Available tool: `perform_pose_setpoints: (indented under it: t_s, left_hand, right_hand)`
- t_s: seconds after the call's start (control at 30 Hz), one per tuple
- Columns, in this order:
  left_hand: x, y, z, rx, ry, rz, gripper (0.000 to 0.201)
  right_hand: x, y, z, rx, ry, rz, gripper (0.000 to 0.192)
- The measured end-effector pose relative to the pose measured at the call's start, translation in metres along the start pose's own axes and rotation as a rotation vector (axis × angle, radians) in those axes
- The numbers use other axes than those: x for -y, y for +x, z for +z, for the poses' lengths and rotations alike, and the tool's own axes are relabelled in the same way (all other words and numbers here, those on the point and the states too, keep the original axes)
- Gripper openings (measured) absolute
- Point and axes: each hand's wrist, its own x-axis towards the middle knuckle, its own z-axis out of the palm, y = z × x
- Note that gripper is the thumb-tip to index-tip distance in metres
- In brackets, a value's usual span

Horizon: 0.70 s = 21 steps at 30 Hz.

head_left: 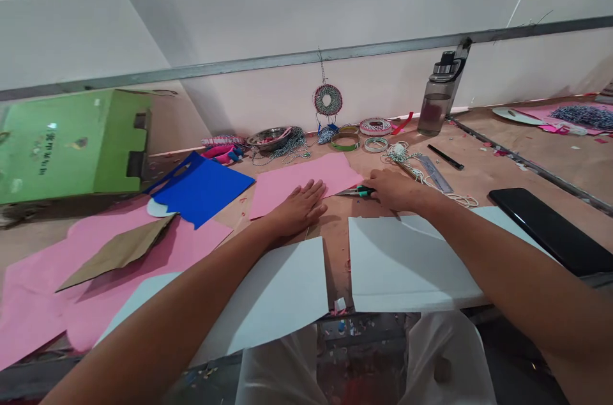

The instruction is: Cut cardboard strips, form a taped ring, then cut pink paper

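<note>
Left hand (299,208): flat, fingers spread, palm down on the lower edge of the pink rectangular paper sheet (301,183), centre of frame.

Right hand (393,190): right of centre, fingers curled over the green-handled scissors (357,191), which lie on the wooden worktop (488,172) at the pink sheet's right corner; whether it grips them cannot be told.

White paper sheets (407,261): lower centre, under both forearms.

Blue cut paper piece (201,189): left of centre.

Green cardboard box (71,144): upper left.

Beaded ring ornament (328,99): upper centre, against the partition.

Clear water bottle (439,98): upper right.

Black phone (550,229): right edge.
</note>
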Motion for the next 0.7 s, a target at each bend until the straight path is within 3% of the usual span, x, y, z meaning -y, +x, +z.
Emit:
perform_pose_setpoints:
  t_s: [0.37,0.7]
  left_hand:
    - [-0.004,0.007,0.001,-0.009,-0.010,0.026,0.073]
    - [-0.005,0.008,0.000,0.001,-0.023,0.003,0.073]
  right_hand:
    - [0.003,-0.002,-0.002,0.008,0.054,0.016,0.039]
    - [0.008,0.004,0.006,-0.070,0.069,-0.076,0.038]
